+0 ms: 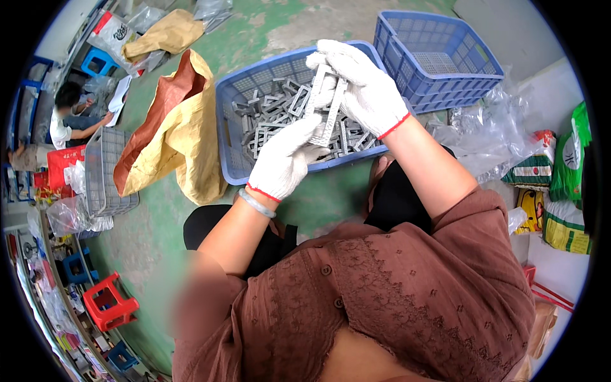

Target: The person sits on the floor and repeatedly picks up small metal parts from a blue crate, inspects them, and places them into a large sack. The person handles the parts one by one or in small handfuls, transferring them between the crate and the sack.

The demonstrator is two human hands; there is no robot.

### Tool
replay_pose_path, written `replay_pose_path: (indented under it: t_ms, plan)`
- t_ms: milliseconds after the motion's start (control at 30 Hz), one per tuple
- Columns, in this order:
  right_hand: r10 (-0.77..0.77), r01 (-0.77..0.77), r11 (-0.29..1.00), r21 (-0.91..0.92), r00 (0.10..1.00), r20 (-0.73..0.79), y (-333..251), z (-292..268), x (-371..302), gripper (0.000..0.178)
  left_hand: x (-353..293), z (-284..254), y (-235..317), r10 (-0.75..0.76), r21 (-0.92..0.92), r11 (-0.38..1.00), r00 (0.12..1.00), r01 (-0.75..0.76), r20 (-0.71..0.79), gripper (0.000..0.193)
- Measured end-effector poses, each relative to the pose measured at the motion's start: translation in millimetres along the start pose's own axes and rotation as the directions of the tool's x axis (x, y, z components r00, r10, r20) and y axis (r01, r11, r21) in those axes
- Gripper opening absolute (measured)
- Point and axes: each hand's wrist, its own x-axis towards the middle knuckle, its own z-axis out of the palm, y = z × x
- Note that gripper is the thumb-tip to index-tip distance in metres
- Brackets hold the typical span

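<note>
Both my hands wear white knitted gloves with red cuffs and hold one grey rectangular metal frame (333, 113) above a blue plastic crate. My left hand (284, 157) pinches the frame's lower end between thumb and fingers. At its upper end, my right hand (364, 83) is closed around it, with some fingertips hidden behind the part. Below them, the blue crate (230, 162) holds many similar grey metal frames (270, 105), lying loose and jumbled.
An empty-looking second blue crate (439, 86) stands at the back right, beside crumpled clear plastic (487, 137). Left of my crate slumps an open yellow woven sack (191, 137). A red stool (109, 300) stands at lower left. Another person (76, 114) sits at far left with papers.
</note>
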Motion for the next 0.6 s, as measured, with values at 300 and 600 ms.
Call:
replay_pose_path:
  t_ms: [300,600]
  plan:
    - [0.084,-0.028,0.940,-0.340,0.985,0.150,-13,2,-5,0.054,1,7,27,-0.044,-0.272,0.962,0.997,0.025,-0.064,0.051]
    - [0.132,0.037,0.774,-0.632,0.967,0.218,-18,6,-10,0.047,-4,14,45,-0.117,-0.290,0.953,0.989,0.087,-0.088,0.047]
